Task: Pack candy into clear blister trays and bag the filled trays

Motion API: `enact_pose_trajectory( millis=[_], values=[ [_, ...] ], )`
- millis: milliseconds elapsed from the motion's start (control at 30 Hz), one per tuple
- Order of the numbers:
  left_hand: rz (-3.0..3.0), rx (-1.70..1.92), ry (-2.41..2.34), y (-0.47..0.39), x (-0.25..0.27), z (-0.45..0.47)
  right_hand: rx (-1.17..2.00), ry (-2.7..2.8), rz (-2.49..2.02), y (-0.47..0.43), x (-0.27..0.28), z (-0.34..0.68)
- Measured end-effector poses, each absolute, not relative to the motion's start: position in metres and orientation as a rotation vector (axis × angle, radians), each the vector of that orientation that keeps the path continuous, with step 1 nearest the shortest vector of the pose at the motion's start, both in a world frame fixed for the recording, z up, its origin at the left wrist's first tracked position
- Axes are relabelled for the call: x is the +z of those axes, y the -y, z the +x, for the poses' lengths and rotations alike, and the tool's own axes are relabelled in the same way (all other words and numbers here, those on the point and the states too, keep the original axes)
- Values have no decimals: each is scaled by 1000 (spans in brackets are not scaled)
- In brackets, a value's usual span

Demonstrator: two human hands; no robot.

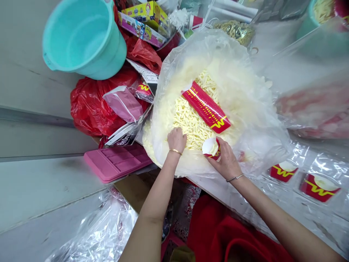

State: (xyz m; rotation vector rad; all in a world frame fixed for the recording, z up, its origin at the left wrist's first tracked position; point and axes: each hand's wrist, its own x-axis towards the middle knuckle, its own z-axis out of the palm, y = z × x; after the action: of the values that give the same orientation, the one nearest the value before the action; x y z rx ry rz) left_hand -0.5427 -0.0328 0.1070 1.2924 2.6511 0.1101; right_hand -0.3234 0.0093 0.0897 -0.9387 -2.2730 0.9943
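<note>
A large clear plastic bag [245, 72] lies spread wide on the table, full of pale yellow pieces shaped like French fries [191, 125]. At the near left of this heap is my left hand [176, 139], its fingers curled down against the pieces; what they hold, if anything, is hidden. My right hand [225, 159] grips a small red fry carton [215, 155] with a white inner back, its mouth tipped up and something pale inside. Across the heap rests a long nested stack of red fry cartons [207, 107] with yellow marks.
Two filled fry cartons in clear wrappers, one nearer [283, 172] and one farther right [319, 187], lie on the table. A turquoise bucket [117, 51], red plastic bags [89, 105] and a pink tray [117, 162] crowd the left. A bag of pinkish things [316, 107] sits right.
</note>
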Motion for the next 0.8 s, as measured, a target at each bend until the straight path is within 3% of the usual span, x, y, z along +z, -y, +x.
enact_pose_trajectory(
  millis=[233,400,567,667,800],
  values=[
    [601,1274,-2081,36,109,-539,1012,2264,-957,-9,89,-326],
    [305,1521,-1541,38,144,-512,1025,2277,-935,-10,90,-340],
    [759,1275,-1782,34,153,-485,1000,2265,-928,-9,94,-352],
    [1264,831,-2130,32,154,-472,979,2282,-911,-9,95,-350],
    [1568,261,-2200,25,163,-454,956,2264,-883,-8,93,-340]
  ],
)
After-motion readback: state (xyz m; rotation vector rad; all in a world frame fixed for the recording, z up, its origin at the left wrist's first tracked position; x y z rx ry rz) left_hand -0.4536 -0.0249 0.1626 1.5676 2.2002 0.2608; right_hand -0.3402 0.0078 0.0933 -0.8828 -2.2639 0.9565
